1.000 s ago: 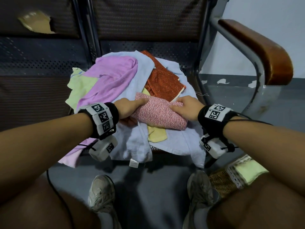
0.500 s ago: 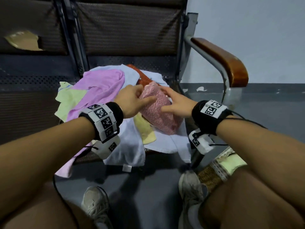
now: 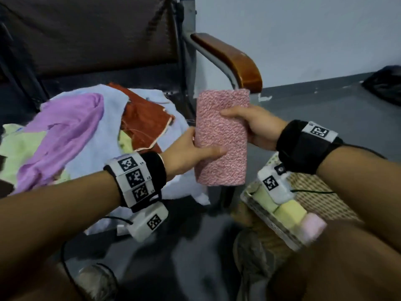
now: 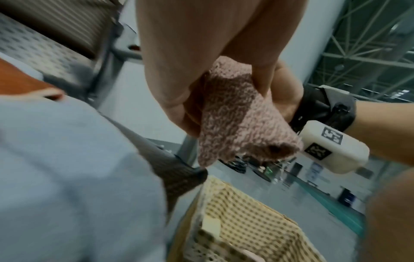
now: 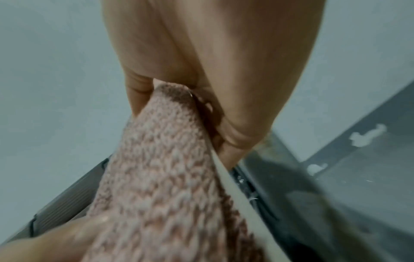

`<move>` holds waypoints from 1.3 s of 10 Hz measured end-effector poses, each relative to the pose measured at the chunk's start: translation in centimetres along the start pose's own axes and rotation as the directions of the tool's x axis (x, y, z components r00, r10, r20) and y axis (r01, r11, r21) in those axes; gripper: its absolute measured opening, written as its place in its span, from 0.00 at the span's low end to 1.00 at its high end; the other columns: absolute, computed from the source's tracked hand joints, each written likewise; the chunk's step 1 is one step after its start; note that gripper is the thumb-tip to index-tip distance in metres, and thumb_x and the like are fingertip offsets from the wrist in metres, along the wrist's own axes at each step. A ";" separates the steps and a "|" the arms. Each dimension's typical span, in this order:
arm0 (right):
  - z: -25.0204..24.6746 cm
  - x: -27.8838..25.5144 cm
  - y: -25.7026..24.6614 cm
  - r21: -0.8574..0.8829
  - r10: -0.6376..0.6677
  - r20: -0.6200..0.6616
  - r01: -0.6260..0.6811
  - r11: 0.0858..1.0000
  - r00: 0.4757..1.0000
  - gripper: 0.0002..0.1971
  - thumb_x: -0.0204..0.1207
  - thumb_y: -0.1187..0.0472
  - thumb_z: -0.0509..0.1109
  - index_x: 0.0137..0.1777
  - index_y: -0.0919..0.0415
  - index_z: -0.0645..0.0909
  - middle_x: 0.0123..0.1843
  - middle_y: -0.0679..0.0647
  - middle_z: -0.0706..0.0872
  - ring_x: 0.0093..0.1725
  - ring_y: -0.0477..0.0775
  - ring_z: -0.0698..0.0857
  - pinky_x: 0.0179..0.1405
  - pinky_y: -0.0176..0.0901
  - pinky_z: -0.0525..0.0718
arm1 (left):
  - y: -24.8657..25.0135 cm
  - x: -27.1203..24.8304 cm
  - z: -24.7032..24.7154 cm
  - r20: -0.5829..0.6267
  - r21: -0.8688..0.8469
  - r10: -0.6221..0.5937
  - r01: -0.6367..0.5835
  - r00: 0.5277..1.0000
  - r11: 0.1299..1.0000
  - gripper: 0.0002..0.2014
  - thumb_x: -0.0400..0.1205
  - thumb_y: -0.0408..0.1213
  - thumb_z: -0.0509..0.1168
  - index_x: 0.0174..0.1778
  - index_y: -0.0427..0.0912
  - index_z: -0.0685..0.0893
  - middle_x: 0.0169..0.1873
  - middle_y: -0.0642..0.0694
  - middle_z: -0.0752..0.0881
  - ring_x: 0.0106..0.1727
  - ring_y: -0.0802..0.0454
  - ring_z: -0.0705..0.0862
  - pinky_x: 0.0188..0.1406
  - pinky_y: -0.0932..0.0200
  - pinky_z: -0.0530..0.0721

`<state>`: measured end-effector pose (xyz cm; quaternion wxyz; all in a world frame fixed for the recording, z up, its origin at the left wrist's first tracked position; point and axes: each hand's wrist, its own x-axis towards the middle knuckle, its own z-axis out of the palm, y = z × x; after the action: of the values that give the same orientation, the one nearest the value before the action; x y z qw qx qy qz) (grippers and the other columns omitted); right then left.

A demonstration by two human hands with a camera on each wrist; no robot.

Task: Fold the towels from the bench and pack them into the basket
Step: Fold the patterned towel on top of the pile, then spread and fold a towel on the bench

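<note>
The folded pink towel has risen off the bench, both hands (left, right) gripping it; a loose grip could unfold it above the basket.

Dim, flat indoor light with soft shadows. Motion blur smears the frame edges in the head view. Both wrist views are soft and strongly distorted.

Both hands, the left hand and right hand, grip a folded pink towel above the checked-lined basket.
</note>
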<state>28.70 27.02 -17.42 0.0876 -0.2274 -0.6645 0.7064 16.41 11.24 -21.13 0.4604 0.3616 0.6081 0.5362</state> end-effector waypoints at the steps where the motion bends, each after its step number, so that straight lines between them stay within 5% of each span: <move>1: -6.1 -3.3 2.0 0.093 0.083 -0.138 -0.070 0.993 0.987 0.17 0.72 0.58 0.67 0.60 0.60 0.84 0.59 0.61 0.83 0.56 0.61 0.81 0.56 0.50 0.80 | -0.7 2.4 5.2 0.122 0.042 -0.063 0.058 0.991 0.997 0.30 0.75 0.34 0.78 0.72 0.39 0.75 0.64 0.45 0.87 0.63 0.48 0.87 0.69 0.43 0.82; 2: -11.9 -7.0 6.0 0.163 0.158 -0.269 -0.117 0.980 0.950 0.16 0.75 0.61 0.65 0.61 0.62 0.81 0.57 0.63 0.80 0.55 0.62 0.78 0.59 0.52 0.75 | -2.1 5.3 10.5 0.189 0.120 -0.130 0.109 0.973 0.987 0.19 0.76 0.34 0.78 0.60 0.39 0.82 0.52 0.49 0.92 0.54 0.51 0.90 0.62 0.44 0.86; 3: -16.5 -9.5 11.2 0.256 0.248 -0.401 -0.152 0.955 0.882 0.12 0.80 0.63 0.66 0.61 0.63 0.82 0.54 0.58 0.86 0.54 0.56 0.84 0.59 0.47 0.84 | -4.8 8.1 15.4 0.171 0.230 -0.208 0.166 0.963 0.959 0.08 0.77 0.38 0.76 0.41 0.46 0.82 0.42 0.51 0.92 0.49 0.50 0.91 0.59 0.47 0.87; 4: -19.3 -10.2 17.1 0.336 0.355 -0.491 -0.203 0.920 0.795 0.14 0.81 0.64 0.68 0.65 0.64 0.80 0.55 0.62 0.85 0.54 0.58 0.84 0.60 0.50 0.83 | -8.4 10.7 19.6 0.113 0.358 -0.300 0.243 0.947 0.901 0.13 0.79 0.41 0.73 0.58 0.43 0.83 0.57 0.43 0.87 0.59 0.42 0.87 0.64 0.48 0.84; 5: -20.9 -9.5 22.1 0.388 0.443 -0.476 -0.271 0.881 0.760 0.10 0.83 0.63 0.68 0.61 0.64 0.80 0.49 0.61 0.84 0.45 0.56 0.83 0.47 0.44 0.83 | -11.9 13.2 22.7 0.040 0.497 -0.377 0.309 0.925 0.811 0.21 0.83 0.38 0.66 0.71 0.34 0.78 0.64 0.36 0.84 0.63 0.36 0.84 0.61 0.50 0.84; 7: -21.4 -6.2 29.6 0.437 0.521 -0.531 -0.311 0.844 0.668 0.04 0.80 0.64 0.73 0.54 0.61 0.86 0.49 0.59 0.90 0.49 0.59 0.88 0.50 0.53 0.87 | -15.9 16.2 25.0 -0.031 0.628 -0.519 0.420 0.854 0.655 0.28 0.83 0.35 0.65 0.78 0.32 0.69 0.70 0.32 0.80 0.68 0.34 0.82 0.63 0.48 0.83; 8: -21.2 -4.7 31.5 0.420 0.521 -0.561 -0.320 0.849 0.644 0.17 0.79 0.60 0.76 0.66 0.62 0.82 0.63 0.60 0.88 0.60 0.62 0.88 0.62 0.62 0.87 | -18.0 17.0 25.1 0.012 0.637 -0.540 0.410 0.842 0.653 0.31 0.81 0.34 0.67 0.80 0.36 0.66 0.70 0.33 0.80 0.67 0.34 0.83 0.64 0.44 0.84; 9: -21.4 -3.8 31.9 0.361 0.525 -0.583 -0.381 0.851 0.621 0.09 0.76 0.58 0.79 0.52 0.53 0.83 0.61 0.57 0.88 0.52 0.56 0.89 0.55 0.55 0.89 | -18.6 17.4 24.8 0.041 0.726 -0.590 0.382 0.806 0.572 0.34 0.84 0.44 0.63 0.85 0.40 0.60 0.75 0.36 0.75 0.70 0.36 0.79 0.68 0.48 0.80; 10: -22.2 -3.8 30.5 0.247 0.568 -0.536 -0.527 0.813 0.624 0.10 0.74 0.52 0.79 0.49 0.54 0.83 0.57 0.56 0.89 0.57 0.60 0.88 0.63 0.57 0.86 | -18.4 17.7 24.4 0.053 0.760 -0.582 0.345 0.811 0.550 0.34 0.84 0.48 0.60 0.86 0.44 0.59 0.75 0.39 0.76 0.66 0.40 0.80 0.62 0.51 0.82; 11: -22.7 -4.3 27.8 -0.074 0.504 -0.558 -0.645 0.761 0.659 0.18 0.75 0.46 0.76 0.54 0.61 0.85 0.49 0.58 0.86 0.51 0.61 0.86 0.52 0.53 0.85 | -16.2 17.0 24.1 0.084 0.704 -0.595 0.375 0.800 0.604 0.17 0.86 0.42 0.59 0.69 0.41 0.78 0.59 0.43 0.83 0.51 0.47 0.82 0.42 0.60 0.80; 12: -21.5 -4.8 23.3 -0.483 0.363 -0.566 -0.655 0.582 0.740 0.16 0.78 0.44 0.72 0.39 0.57 0.81 0.35 0.54 0.83 0.39 0.59 0.83 0.30 0.43 0.74 | -13.1 16.1 23.2 0.115 0.689 -0.569 0.346 0.815 0.636 0.15 0.89 0.38 0.53 0.37 0.41 0.76 0.42 0.44 0.80 0.46 0.46 0.80 0.38 0.60 0.76; 13: -19.2 -4.7 18.4 -0.655 0.361 -0.417 -0.551 0.517 0.834 0.17 0.81 0.45 0.68 0.46 0.59 0.87 0.45 0.58 0.89 0.49 0.62 0.85 0.45 0.50 0.83 | -9.4 14.6 21.1 0.116 0.732 -0.472 0.246 0.874 0.635 0.15 0.85 0.41 0.60 0.55 0.34 0.86 0.53 0.36 0.88 0.52 0.39 0.86 0.45 0.54 0.81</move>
<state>44.49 40.40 -34.71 -0.1290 -0.4894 -0.7962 0.3315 32.37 30.05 -32.95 0.4736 0.4536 0.7480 0.1020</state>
